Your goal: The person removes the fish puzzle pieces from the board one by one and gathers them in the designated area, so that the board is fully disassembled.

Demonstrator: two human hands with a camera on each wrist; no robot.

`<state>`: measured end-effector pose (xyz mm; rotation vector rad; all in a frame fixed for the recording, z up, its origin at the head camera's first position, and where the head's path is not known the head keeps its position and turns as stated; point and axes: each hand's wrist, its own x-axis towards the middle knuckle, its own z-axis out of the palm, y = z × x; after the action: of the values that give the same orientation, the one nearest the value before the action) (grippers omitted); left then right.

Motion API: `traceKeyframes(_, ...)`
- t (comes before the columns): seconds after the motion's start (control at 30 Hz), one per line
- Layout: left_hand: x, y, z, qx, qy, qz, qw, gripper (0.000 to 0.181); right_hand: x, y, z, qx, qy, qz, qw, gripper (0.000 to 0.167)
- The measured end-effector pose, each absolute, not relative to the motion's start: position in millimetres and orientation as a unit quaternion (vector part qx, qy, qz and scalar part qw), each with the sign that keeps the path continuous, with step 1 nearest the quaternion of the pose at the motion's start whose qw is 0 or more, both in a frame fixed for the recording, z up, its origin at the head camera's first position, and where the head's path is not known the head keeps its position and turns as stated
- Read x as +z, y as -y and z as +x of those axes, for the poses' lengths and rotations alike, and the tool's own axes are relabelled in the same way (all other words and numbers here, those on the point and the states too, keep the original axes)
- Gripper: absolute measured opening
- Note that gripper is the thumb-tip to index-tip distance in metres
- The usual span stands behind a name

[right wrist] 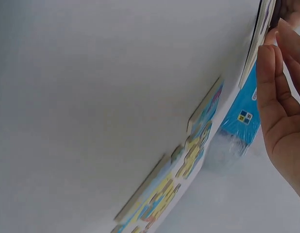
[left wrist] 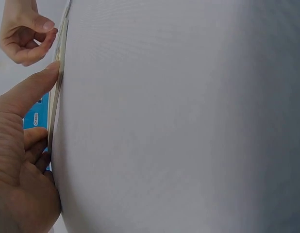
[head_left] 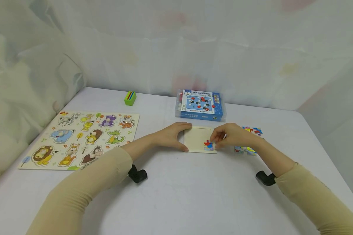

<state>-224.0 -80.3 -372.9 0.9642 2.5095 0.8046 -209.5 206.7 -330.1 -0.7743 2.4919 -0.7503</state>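
Note:
In the head view a shallow wooden puzzle tray [head_left: 195,137] lies on the table. My left hand [head_left: 172,135] holds its left side, thumb at the near corner and fingers at the far corner. The left wrist view shows the thumb [left wrist: 36,87] against the tray's edge. One red and blue puzzle piece [head_left: 208,145] lies in the tray's near right corner. My right hand [head_left: 233,134] is bent over that corner, fingertips close beside the piece; nothing shows between them. Several loose puzzle pieces [head_left: 250,149] lie right of the tray, partly hidden by my right hand.
Behind the tray stands a blue molecule-model box [head_left: 200,105]. A green block [head_left: 130,98] with colored stripes is at the back left. An animal peg puzzle board [head_left: 79,138] lies at left, partly under my left sleeve [head_left: 97,169]. A black wrist mount [head_left: 266,178] shows below my right forearm.

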Motion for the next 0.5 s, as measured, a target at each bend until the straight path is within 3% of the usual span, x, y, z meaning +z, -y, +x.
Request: traceKeyframes(0.5,-373.1,80.2,-224.4,0.278,-0.883,0.341,0.162,0.096,-334.6,-188.8,-211.9,-0.274,-0.894,-0.279,0.217,0.024)
